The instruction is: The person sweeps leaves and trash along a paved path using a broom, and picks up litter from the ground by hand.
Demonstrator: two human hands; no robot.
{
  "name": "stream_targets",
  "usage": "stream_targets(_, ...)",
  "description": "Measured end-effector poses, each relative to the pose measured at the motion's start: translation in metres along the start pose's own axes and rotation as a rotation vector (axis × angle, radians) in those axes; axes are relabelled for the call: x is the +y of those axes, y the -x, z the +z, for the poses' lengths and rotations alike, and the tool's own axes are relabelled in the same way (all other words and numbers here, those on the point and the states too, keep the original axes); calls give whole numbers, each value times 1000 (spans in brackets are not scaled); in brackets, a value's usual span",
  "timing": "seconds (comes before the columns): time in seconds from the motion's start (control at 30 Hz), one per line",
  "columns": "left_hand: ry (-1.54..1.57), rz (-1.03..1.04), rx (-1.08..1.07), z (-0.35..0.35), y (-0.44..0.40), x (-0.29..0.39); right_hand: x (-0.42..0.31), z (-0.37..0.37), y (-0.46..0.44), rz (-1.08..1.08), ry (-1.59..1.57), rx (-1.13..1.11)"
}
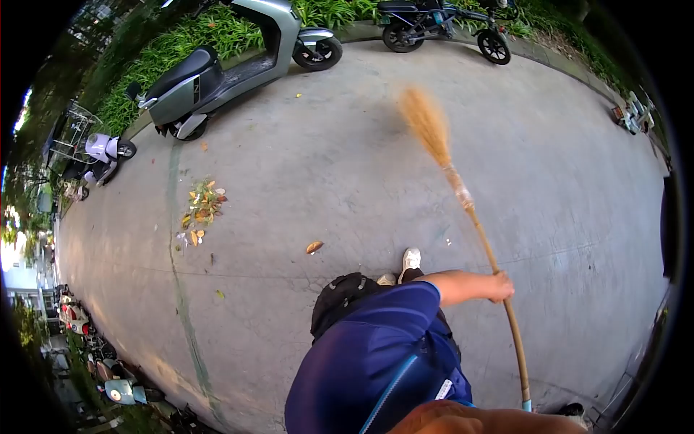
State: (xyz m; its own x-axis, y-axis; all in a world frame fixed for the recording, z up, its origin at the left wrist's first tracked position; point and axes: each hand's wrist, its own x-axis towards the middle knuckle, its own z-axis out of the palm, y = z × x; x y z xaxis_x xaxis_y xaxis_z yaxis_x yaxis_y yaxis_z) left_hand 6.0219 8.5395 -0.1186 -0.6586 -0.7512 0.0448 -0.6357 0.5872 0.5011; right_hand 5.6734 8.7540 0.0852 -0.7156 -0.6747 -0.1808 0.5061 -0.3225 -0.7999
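Note:
A long broom slants across the right of the view, with a bamboo-like handle and straw bristles bound by a pale wrapping. Its bristles, at the far end, are smeared by motion. My left hand is closed around the middle of the handle, arm stretched out from a blue short sleeve. Only part of my right arm shows along the bottom edge; the hand on it is out of sight. A light blue section of the handle meets that arm. A small leaf pile and a single brown leaf lie left of the broom.
Grey concrete spreads around my white shoes. A grey-green scooter and a black two-wheeler stand along the planted edge. Farther left are a lilac scooter and other parked bikes. A black bag hangs at my side.

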Motion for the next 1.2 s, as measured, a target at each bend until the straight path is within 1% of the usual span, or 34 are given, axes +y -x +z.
stream_targets(0.03, -60, -66, 13, 2, -7, -22, 22, 31, 12, 16, -11, 49)
stream_targets(0.07, -62, -76, 20, 7, -6, -45, 45, 62, 27, 22, -11, 38)
stream_targets(0.13, -84, -225, 118, 3, -5, -99, 99, 125, 52, 71, 4, -130)
stream_targets(0.17, -86, -292, 89, -10, 10, -118, 122, 141, 50, 84, 0, -153)
stream_targets(0.2, -80, -363, 61, -21, 33, -132, 143, 155, 46, 160, 48, -267)
stream_targets(0.23, -94, -408, 106, -26, 51, -151, 166, 174, 49, 218, 80, -231)
stream_targets(0.27, -112, -450, 151, -23, 68, -178, 188, 188, 50, 322, 53, -294)
stream_targets(0.3, -131, -529, 170, -23, 84, -203, 212, 206, 58, 387, 60, -422)
stream_targets(0.37, -177, -699, 206, -33, 119, -257, 256, 254, 93, 472, 160, -530)
stream_targets(0.4, -202, -798, 222, -43, 142, -282, 278, 277, 108, 542, 166, -564)
stream_targets(0.5, -263, -912, 424, -103, 229, -336, 353, 336, 147, 741, 110, -735)
stream_targets(0.57, -316, -1020, 544, -129, 291, -377, 400, 379, 193, 791, 169, -770)
stream_targets(0.6, -330, -1090, 586, -139, 324, -400, 420, 404, 224, 802, 214, -861)
stream_targets(0.63, -334, -1109, 655, -146, 364, -424, 439, 424, 255, 810, 261, -954)
stream_targets(0.67, -339, -1135, 727, -148, 406, -439, 458, 438, 281, 831, 271, -972)
stream_targets(0.73, -376, -1247, 589, -161, 495, -458, 507, 470, 341, 964, 256, -1097)
stream_targets(0.8, -319, -1511, 273, -166, 577, -489, 557, 496, 395, 1029, 270, -1174)
stream_targets(0.83, -321, -1522, 277, -177, 608, -499, 581, 510, 417, 1068, 280, -1234)
stream_targets(0.9, -289, -1705, 279, -235, 642, -486, 619, 537, 443, 1111, 271, -1211)
stream_targets(0.93, -280, -1709, 273, -247, 648, -489, 635, 544, 440, 1153, 240, -1158)
stream_targets(1.0, -190, -1658, 18, -259, 652, -495, 660, 551, 412, 1236, 193, -1020)
stream_targets(1.07, 41, -1480, -11, -262, 628, -495, 657, 553, 354, 1172, 212, -915)
stream_targets(1.1, 137, -1330, -84, -267, 605, -496, 642, 555, 328, 1072, 266, -862)
stream_targets(1.13, 135, -1152, 14, -266, 574, -497, 626, 555, 297, 969, 319, -811)
stream_targets(1.17, 129, -965, 86, -269, 535, -495, 612, 551, 241, 903, 274, -952)
stream_targets(1.2, 165, -862, 92, -268, 489, -495, 583, 561, 207, 731, 314, -939)
